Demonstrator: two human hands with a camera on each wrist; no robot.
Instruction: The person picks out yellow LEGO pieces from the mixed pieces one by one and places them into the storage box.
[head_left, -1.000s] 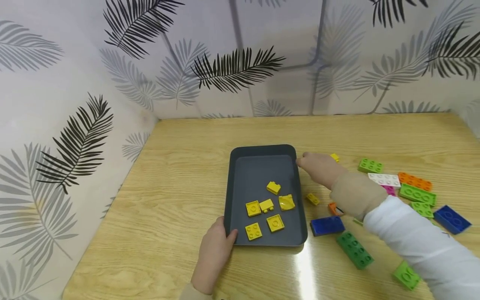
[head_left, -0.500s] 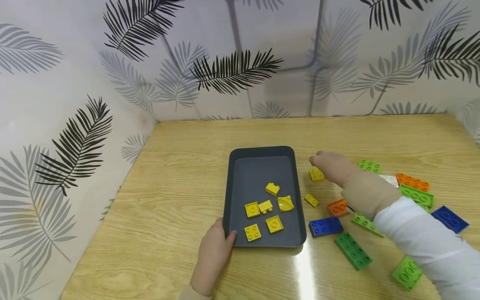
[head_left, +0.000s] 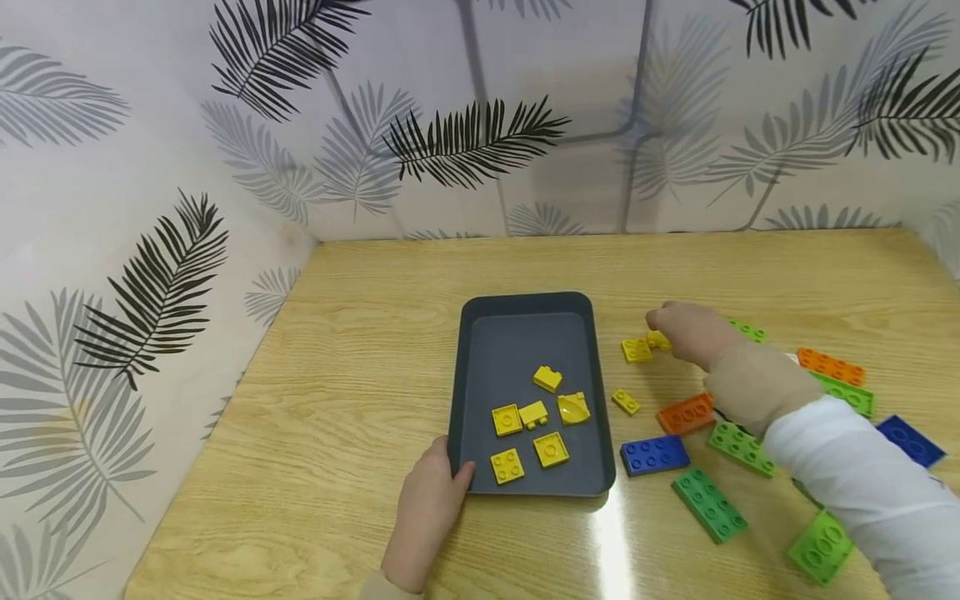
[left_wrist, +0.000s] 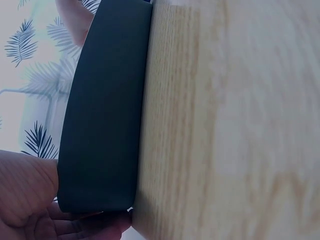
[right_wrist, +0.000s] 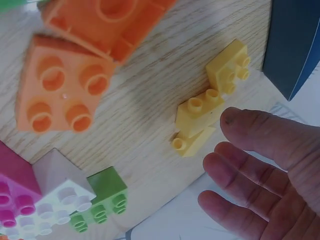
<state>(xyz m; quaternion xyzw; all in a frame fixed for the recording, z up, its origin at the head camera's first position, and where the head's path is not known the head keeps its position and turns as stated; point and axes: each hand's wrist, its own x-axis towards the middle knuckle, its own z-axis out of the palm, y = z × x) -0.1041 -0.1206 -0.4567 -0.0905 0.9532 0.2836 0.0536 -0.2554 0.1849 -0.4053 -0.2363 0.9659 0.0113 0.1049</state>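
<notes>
My left hand [head_left: 431, 500] grips the lower left corner of a dark grey tray [head_left: 459, 375], thumb over the rim. In the left wrist view the tray's wall [left_wrist: 105, 110] stands beside the fingers. Several yellow toy building bricks [head_left: 507, 465] lie inside the tray. Right of it, my right hand [head_left: 690, 333] hovers at a yellow brick [head_left: 657, 340], beside a four-stud yellow brick [head_left: 636, 350]. The right wrist view has the thumb and fingers [right_wrist: 240, 217] spread apart with nothing between them, the thumb tip close to a yellow brick [right_wrist: 200, 110]. A small yellow brick [head_left: 625, 401] lies nearer.
Around the right forearm lie an orange-red brick [head_left: 686, 414], a blue brick [head_left: 655, 455], a dark green brick [head_left: 709, 504] and several lime bricks [head_left: 821, 546]. Pink [right_wrist: 15, 185] and white bricks [right_wrist: 55, 180] appear in the right wrist view. A leaf-patterned cloth [head_left: 480, 150] rises behind the table.
My right hand has moved right from the tray's right rim to the yellow bricks, uncovering the four-stud yellow one. The left hand and the tray have stayed put.
</notes>
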